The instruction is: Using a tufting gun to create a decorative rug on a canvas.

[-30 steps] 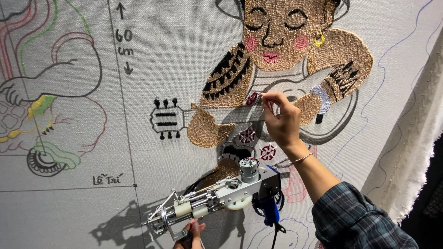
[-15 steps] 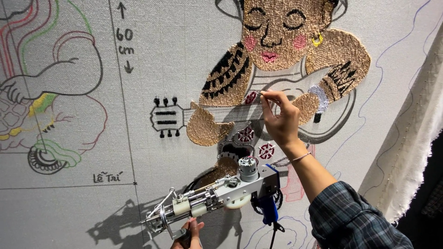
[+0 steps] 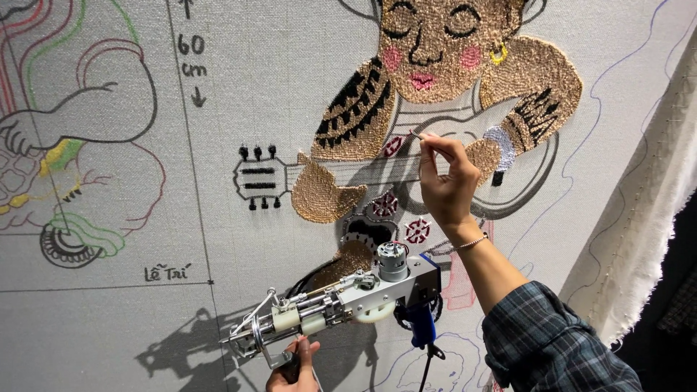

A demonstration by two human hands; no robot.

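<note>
At the tips of the right hand (image 3: 444,181), thumb and forefinger are pinched tight on a thin strand of yarn (image 3: 414,133), right where the guitar neck (image 3: 377,168) crosses the tufted figure (image 3: 443,58) on the stretched grey backing cloth (image 3: 276,87). Down below that hand, the left hand (image 3: 294,370) is wrapped around the lower grip of the tufting gun (image 3: 341,305), nose pointing left and away from the cloth, so no stitching is going on at this instant.

Judging by the cloth, plenty is already filled: above the right hand the face, shoulders and patterned sleeves are tufted in tan and black, and to its left sits a tan hand gripping the neck. Below the wrist a few small red rosettes (image 3: 417,231) are in. Left to do, it seems: the guitar body, neck and headstock (image 3: 255,180) are only drawn outlines, and far to the left the second sketch (image 3: 80,138) carries marker lines alone.
</note>
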